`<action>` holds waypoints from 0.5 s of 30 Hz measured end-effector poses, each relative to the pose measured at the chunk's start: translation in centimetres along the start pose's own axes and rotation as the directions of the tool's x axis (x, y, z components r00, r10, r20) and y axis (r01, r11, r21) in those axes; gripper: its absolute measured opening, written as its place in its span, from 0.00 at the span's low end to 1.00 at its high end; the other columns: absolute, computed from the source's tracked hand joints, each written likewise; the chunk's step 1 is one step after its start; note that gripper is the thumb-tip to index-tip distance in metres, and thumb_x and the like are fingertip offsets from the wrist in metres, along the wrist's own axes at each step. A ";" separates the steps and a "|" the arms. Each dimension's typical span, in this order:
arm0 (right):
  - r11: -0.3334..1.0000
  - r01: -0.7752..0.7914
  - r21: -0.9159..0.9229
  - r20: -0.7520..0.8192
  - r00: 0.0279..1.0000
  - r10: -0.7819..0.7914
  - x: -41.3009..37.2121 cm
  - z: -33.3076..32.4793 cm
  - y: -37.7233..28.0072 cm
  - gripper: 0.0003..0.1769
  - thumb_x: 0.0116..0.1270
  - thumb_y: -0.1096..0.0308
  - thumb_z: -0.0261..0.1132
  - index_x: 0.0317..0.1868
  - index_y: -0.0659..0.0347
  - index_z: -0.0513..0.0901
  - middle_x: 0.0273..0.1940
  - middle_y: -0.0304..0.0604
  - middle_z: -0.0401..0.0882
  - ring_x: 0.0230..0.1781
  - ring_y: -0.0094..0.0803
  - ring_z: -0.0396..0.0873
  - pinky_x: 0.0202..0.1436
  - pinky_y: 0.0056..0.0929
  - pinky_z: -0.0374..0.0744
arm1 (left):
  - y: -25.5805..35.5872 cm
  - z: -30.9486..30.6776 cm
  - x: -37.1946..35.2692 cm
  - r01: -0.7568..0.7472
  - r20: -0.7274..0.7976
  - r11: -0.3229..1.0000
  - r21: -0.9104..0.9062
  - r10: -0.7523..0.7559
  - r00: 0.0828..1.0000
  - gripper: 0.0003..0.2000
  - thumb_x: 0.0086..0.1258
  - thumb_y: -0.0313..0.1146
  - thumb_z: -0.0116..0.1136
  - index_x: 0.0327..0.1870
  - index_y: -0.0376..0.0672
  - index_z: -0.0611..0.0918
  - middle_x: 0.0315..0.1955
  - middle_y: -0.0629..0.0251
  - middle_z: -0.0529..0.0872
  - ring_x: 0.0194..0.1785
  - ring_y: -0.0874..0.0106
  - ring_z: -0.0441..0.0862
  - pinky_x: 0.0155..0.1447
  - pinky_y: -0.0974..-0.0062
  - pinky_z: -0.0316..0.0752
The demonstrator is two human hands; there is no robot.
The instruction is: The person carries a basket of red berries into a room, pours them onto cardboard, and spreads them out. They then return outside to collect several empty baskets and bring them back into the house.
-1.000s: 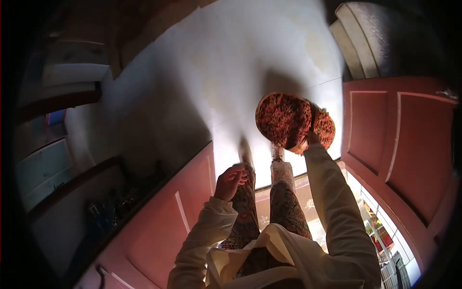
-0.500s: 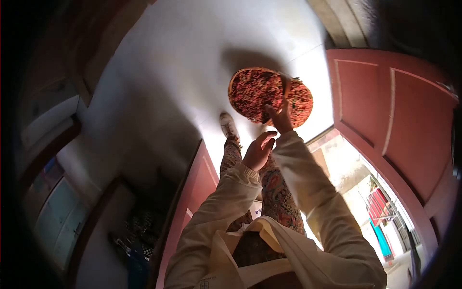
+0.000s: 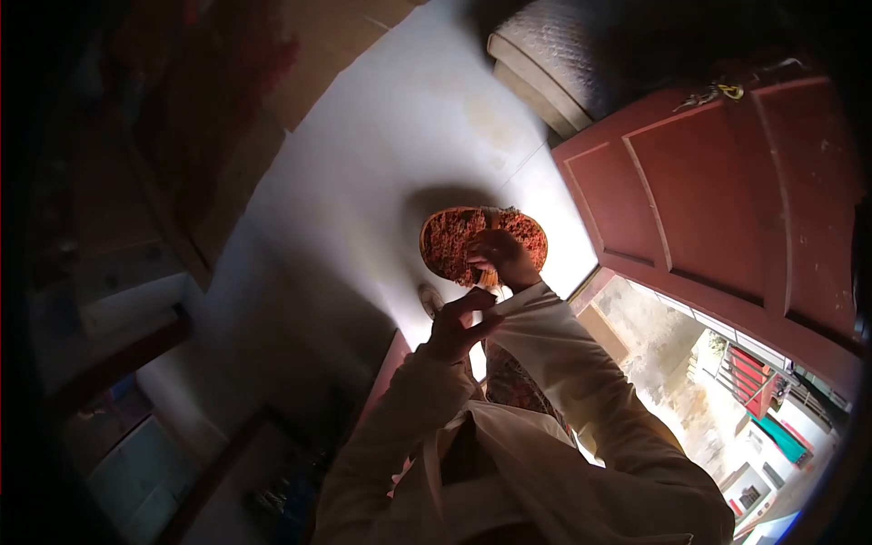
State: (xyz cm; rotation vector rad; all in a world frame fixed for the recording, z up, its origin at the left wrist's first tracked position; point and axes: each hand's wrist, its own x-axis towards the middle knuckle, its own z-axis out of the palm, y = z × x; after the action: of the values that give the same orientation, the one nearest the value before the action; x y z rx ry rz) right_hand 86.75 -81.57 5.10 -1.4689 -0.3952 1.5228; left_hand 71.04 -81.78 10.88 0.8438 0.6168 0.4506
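A basket [image 3: 424, 254] hangs in front of my legs, heaped with small dark-red pieces [image 3: 447, 238] that look like peppercorns. Its handle [image 3: 491, 218] crosses over the middle, and my right hand [image 3: 504, 257] is closed around it. Just nearer to me, my left hand [image 3: 457, 329] pinches the cuff of my right sleeve [image 3: 525, 313], drawing the pale cloth out to the left. Part of the handle is hidden under my right fingers. One shoe [image 3: 431, 300] shows below the basket.
A red panelled door [image 3: 690, 191] stands open at right, with keys [image 3: 729, 91] hanging at its lock. Beyond the doorway lies sunlit ground [image 3: 658, 341]. Flattened cardboard [image 3: 313, 68] lies at upper left, and a pale block-like edge [image 3: 540, 86] stands at the top.
My left hand has come up to my right sleeve and taken hold of its cuff. The basket, still in my right hand, appears lower in view. The view has turned toward the door.
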 end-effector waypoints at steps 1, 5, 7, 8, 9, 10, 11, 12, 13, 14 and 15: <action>1.000 0.015 0.005 -0.003 1.000 -0.015 -0.2 -0.7 -1.5 0.14 0.65 0.74 0.54 0.51 0.67 0.70 0.41 0.48 0.78 0.43 0.34 0.78 0.42 0.28 0.77 | 0.5 -0.1 -0.2 -0.200 0.094 0.967 0.160 0.187 0.978 0.09 0.57 0.28 0.64 0.32 0.39 0.75 0.28 0.66 0.71 0.33 0.74 0.67 0.39 0.74 0.65; 0.944 0.232 0.234 -0.201 0.962 -0.186 -1.6 -0.7 -8.5 0.14 0.67 0.68 0.52 0.50 0.66 0.70 0.42 0.48 0.78 0.43 0.34 0.77 0.47 0.29 0.74 | 5.7 5.0 -2.1 -0.476 0.282 0.656 0.585 0.386 0.878 0.14 0.52 0.35 0.68 0.32 0.39 0.75 0.31 0.58 0.73 0.39 0.62 0.73 0.48 0.67 0.69; 0.850 0.260 0.458 -0.230 0.958 -0.170 -1.5 -0.3 -12.1 0.13 0.66 0.67 0.52 0.47 0.65 0.71 0.41 0.48 0.77 0.40 0.33 0.77 0.46 0.29 0.74 | 8.0 8.7 -2.9 -0.591 0.394 0.461 0.662 0.457 0.798 0.14 0.50 0.31 0.66 0.36 0.39 0.75 0.34 0.56 0.76 0.43 0.55 0.74 0.53 0.61 0.69; 0.764 0.316 0.563 -0.243 0.946 -0.212 -1.1 -0.4 -13.4 0.13 0.65 0.67 0.53 0.46 0.66 0.71 0.36 0.46 0.78 0.35 0.32 0.76 0.43 0.27 0.75 | 9.0 9.8 -3.2 -0.619 0.463 0.370 0.692 0.430 0.775 0.15 0.49 0.29 0.65 0.37 0.39 0.75 0.35 0.55 0.76 0.44 0.55 0.74 0.53 0.60 0.69; 0.670 0.330 0.665 -0.254 0.943 -0.213 -1.4 -0.1 -15.2 0.11 0.65 0.68 0.52 0.45 0.65 0.71 0.34 0.45 0.77 0.34 0.32 0.76 0.43 0.27 0.74 | 9.3 10.3 -3.3 -0.602 0.477 0.278 0.749 0.405 0.780 0.17 0.46 0.27 0.64 0.39 0.39 0.75 0.36 0.55 0.77 0.46 0.54 0.74 0.53 0.59 0.70; 0.565 0.336 0.754 -0.264 0.942 -0.209 -1.8 0.2 -16.8 0.10 0.64 0.69 0.51 0.44 0.64 0.71 0.32 0.44 0.77 0.33 0.32 0.75 0.42 0.28 0.74 | 9.2 10.6 -3.5 -0.604 0.480 0.264 0.752 0.410 0.776 0.17 0.46 0.27 0.64 0.39 0.39 0.75 0.36 0.55 0.77 0.46 0.54 0.74 0.53 0.59 0.70; 0.376 0.261 0.889 -0.193 0.959 -0.209 -2.4 0.5 -18.2 0.07 0.63 0.70 0.51 0.38 0.63 0.72 0.29 0.44 0.75 0.31 0.32 0.74 0.42 0.27 0.73 | 8.8 10.7 -3.6 -0.586 0.448 0.281 0.760 0.426 0.786 0.17 0.49 0.27 0.62 0.42 0.38 0.75 0.39 0.53 0.77 0.47 0.54 0.74 0.54 0.59 0.69; 0.375 0.258 0.890 -0.187 0.958 -0.215 -3.2 0.8 -19.3 0.07 0.63 0.70 0.51 0.38 0.63 0.72 0.29 0.44 0.75 0.31 0.32 0.74 0.42 0.27 0.73 | 8.6 10.6 -3.9 -0.590 0.444 0.292 0.753 0.435 0.783 0.18 0.51 0.27 0.61 0.44 0.37 0.74 0.41 0.52 0.76 0.47 0.54 0.73 0.54 0.59 0.69; 0.236 0.121 0.964 -0.064 0.969 -0.238 -3.9 1.1 -20.2 0.06 0.63 0.71 0.51 0.35 0.63 0.72 0.28 0.43 0.75 0.30 0.32 0.73 0.42 0.27 0.73 | 8.4 10.6 -4.2 -0.594 0.441 0.302 0.746 0.445 0.780 0.19 0.52 0.26 0.60 0.47 0.36 0.74 0.43 0.51 0.76 0.48 0.53 0.73 0.55 0.59 0.68; 0.096 -0.032 0.995 0.058 0.959 -0.277 -4.7 1.5 -21.2 0.05 0.62 0.71 0.51 0.32 0.63 0.72 0.27 0.43 0.74 0.29 0.31 0.72 0.42 0.27 0.72 | 8.8 10.8 -4.4 -0.598 0.437 0.313 0.738 0.454 0.776 0.20 0.53 0.26 0.59 0.49 0.36 0.73 0.45 0.50 0.75 0.48 0.53 0.73 0.55 0.58 0.68; 0.049 0.025 0.998 -0.012 0.968 -0.253 -5.5 2.2 -22.2 0.06 0.62 0.71 0.51 0.29 0.62 0.72 0.26 0.41 0.73 0.27 0.29 0.70 0.40 0.27 0.72 | 9.0 11.3 -5.2 -0.606 0.429 0.319 0.729 0.477 0.767 0.21 0.53 0.26 0.60 0.50 0.36 0.73 0.46 0.49 0.75 0.48 0.53 0.73 0.55 0.58 0.67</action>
State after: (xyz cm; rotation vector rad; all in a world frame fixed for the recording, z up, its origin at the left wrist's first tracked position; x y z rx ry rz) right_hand 92.63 -74.04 26.05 -0.0872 0.4538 1.2073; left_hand 73.57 -85.76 25.54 2.0824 0.3675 0.7156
